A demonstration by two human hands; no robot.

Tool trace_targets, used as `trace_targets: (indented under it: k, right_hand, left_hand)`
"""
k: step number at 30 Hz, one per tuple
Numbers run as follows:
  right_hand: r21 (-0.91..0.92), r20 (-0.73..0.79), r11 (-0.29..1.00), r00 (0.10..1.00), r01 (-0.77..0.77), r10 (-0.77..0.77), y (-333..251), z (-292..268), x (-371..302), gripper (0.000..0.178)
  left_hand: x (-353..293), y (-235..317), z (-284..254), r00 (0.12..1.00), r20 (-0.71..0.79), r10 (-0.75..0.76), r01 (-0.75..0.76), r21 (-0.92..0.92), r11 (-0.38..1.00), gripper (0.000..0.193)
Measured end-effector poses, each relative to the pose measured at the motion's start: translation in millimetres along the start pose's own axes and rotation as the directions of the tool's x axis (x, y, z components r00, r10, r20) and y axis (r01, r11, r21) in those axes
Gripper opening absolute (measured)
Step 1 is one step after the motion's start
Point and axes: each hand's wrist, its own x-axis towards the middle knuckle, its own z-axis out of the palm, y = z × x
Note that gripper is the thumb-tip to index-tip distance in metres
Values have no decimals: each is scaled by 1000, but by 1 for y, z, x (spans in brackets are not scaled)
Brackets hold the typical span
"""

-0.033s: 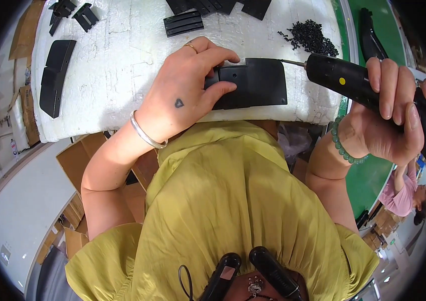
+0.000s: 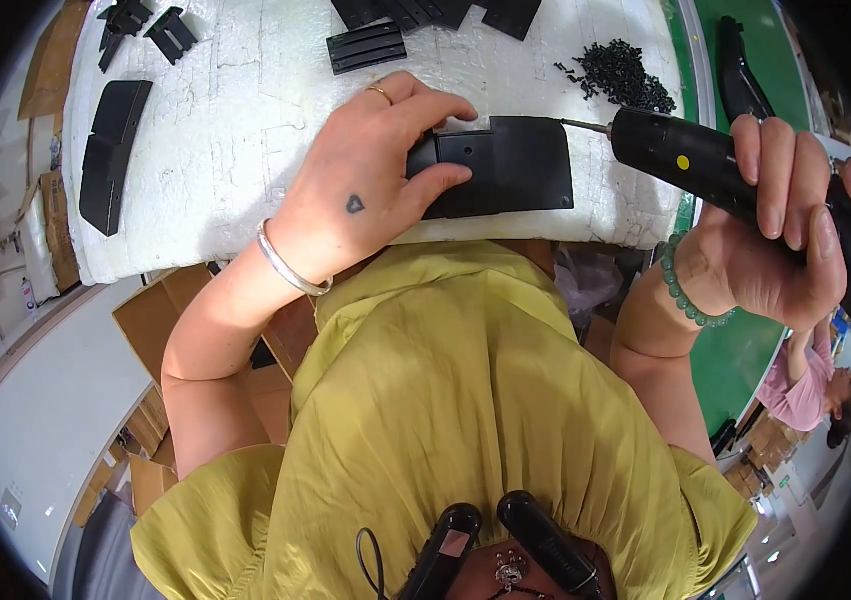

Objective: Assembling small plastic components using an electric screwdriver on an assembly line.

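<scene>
A flat black plastic panel (image 2: 520, 170) lies on the white foam-topped work surface in front of me. My left hand (image 2: 375, 165) grips its left part, thumb along the near side and fingers over the far edge. My right hand (image 2: 790, 215) is wrapped round a black electric screwdriver (image 2: 680, 155) with a yellow dot, held almost level. Its thin bit points left, and the tip is at the panel's far right corner. Whether a screw sits under the tip is too small to tell. A pile of small black screws (image 2: 625, 75) lies beyond the screwdriver.
More black plastic parts (image 2: 367, 48) lie at the far edge of the foam surface (image 2: 235, 150). A long black piece (image 2: 115, 157) and small brackets (image 2: 170, 35) are on the left. At right, a green table (image 2: 730, 370) holds a curved black part (image 2: 740, 70); a person in pink (image 2: 800, 385) is beyond.
</scene>
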Motion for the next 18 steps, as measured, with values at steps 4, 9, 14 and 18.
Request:
trace_targets:
  k: [4, 9, 14, 18]
  right_hand:
    - [37, 21, 999, 1000, 3, -4, -1, 4, -3, 30]
    - [56, 284, 997, 957, 44, -58, 2, 17, -5, 38]
    - [-4, 344, 1000, 939, 24, -21, 5, 40, -11, 37]
    - [-114, 316, 993, 948, -5, 41, 11, 48, -13, 35]
  left_hand:
    - [5, -1, -7, 988, -66, 136, -114, 268, 957, 44]
    - [8, -8, 2, 965, 222, -143, 115, 134, 984, 46]
    - [18, -3, 6, 975, 189, -112, 92, 112, 989, 43]
    - [20, -6, 6, 965, 205, -166, 141, 129, 981, 44]
